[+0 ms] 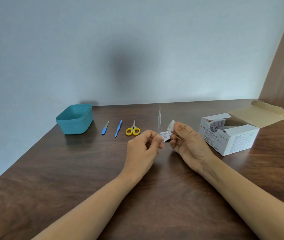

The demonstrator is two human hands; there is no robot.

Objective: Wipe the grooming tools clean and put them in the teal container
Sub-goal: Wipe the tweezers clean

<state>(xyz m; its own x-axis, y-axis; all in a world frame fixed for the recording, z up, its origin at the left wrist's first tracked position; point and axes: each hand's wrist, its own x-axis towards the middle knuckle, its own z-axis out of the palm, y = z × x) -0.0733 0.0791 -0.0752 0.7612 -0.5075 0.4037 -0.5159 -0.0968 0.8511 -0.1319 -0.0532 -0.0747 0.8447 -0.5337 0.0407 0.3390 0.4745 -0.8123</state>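
Note:
My left hand [143, 149] pinches the lower end of a slim silver tweezer [159, 122], which stands upright above the table. Just to its right, my right hand [188, 141] pinches a small white swab [171, 125] between thumb and fingers. A torn swab wrapper [165, 135] lies between the two hands. Further left on the table lie yellow-handled scissors [133, 129], a blue-handled tool [118, 128] and a blue-handled nail file [105, 128]. The teal container [75, 119] stands at the far left, with nothing visible inside.
An open white box of alcohol swabs [233, 135] sits at the right, its lid flap folded back. The dark wooden table [68, 170] meets a pale wall behind and a brown panel at the right. The table's left edge runs diagonally.

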